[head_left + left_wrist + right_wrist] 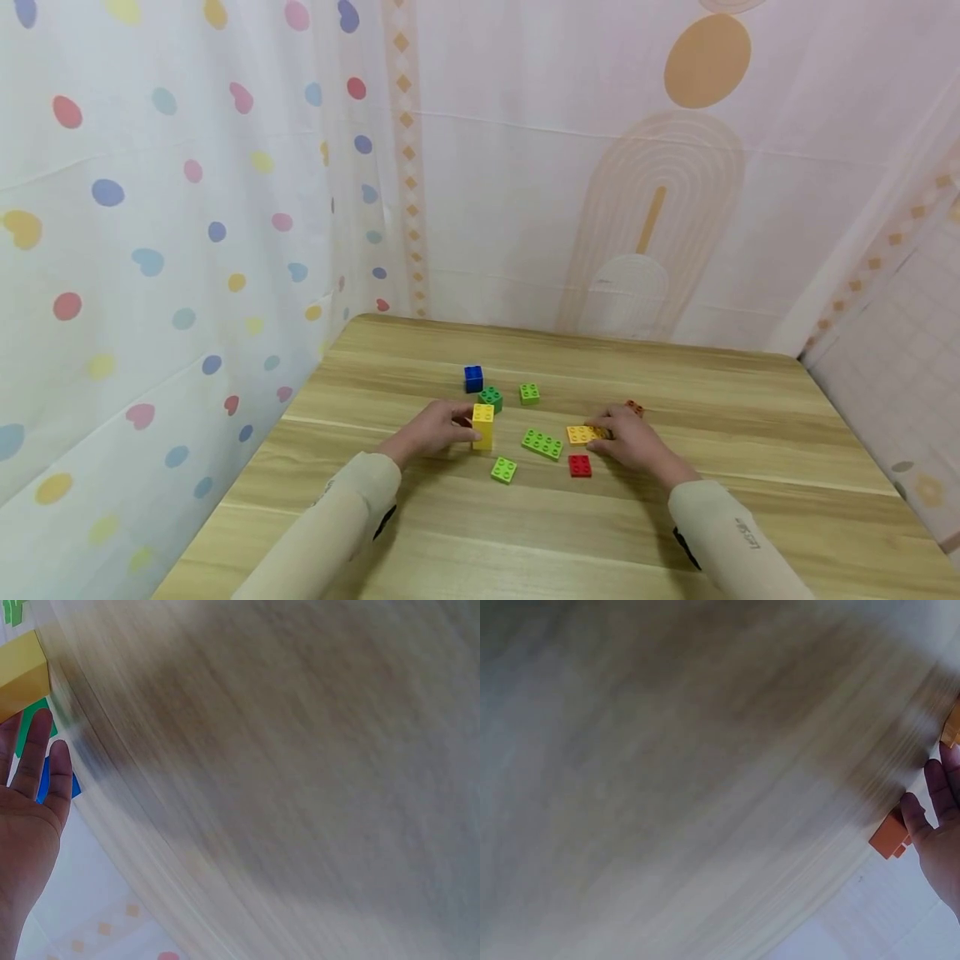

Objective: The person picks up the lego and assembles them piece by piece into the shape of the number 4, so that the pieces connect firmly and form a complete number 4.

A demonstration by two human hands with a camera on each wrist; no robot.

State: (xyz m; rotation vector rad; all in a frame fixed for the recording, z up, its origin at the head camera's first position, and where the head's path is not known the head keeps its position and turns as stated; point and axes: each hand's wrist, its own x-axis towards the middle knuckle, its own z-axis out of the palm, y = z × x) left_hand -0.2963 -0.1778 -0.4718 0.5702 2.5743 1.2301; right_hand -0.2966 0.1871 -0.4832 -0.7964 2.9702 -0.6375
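Observation:
A tall yellow block [482,427] stands upright on the table, and my left hand [435,429] pinches it from the left. Behind it are a dark green brick [491,397] and a blue brick [473,379]. In the left wrist view the yellow block [21,673] lies past the fingertips. My right hand [633,437] pinches a flat orange-yellow brick [581,434] by its right end, which the fingers partly cover. Just beyond that hand sits an orange-red brick [635,407], seen close to the fingers as an orange-red brick [889,835] in the right wrist view.
Between the hands lies a long lime green brick [542,443]. A small lime brick [504,470] is in front of it, another lime brick [529,393] behind. Near the right thumb lies a red brick [580,465]. Curtains [510,208] hang behind the wooden table [525,533].

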